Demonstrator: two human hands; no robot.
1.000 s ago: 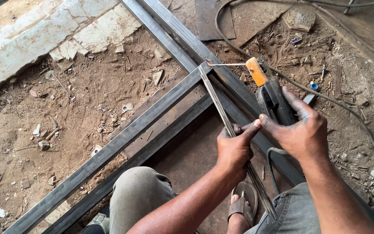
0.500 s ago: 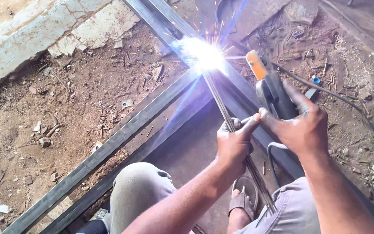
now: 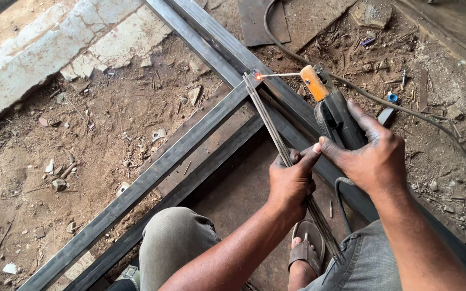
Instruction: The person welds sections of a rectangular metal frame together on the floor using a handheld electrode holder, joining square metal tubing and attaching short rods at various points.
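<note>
Right hand [image 3: 376, 156] grips electrode holder [image 3: 333, 110]; rod tip [image 3: 258, 76] glows at frame joint [image 3: 249, 86], ahead of both hands. Left hand [image 3: 291, 180] closed around spare rods [image 3: 276, 134], propping the right. Judgement: short steady arc, bare hands clear of sparks.

Two hands work at the frame: the left hand [image 3: 291, 183] grips a bundle of several thin rods [image 3: 276, 132], too tightly packed to count, and the right hand [image 3: 370, 153] grips one holder [image 3: 333, 110] carrying one glowing rod [image 3: 279, 75]. Three long steel bars [image 3: 152, 172] show, meeting at 12 o'clock. One cable [image 3: 297, 54] runs off at 1 o'clock. One sandal [image 3: 308, 245] sits at 6 o'clock, and one blue cap [image 3: 392, 98] at 2 o'clock.
</note>
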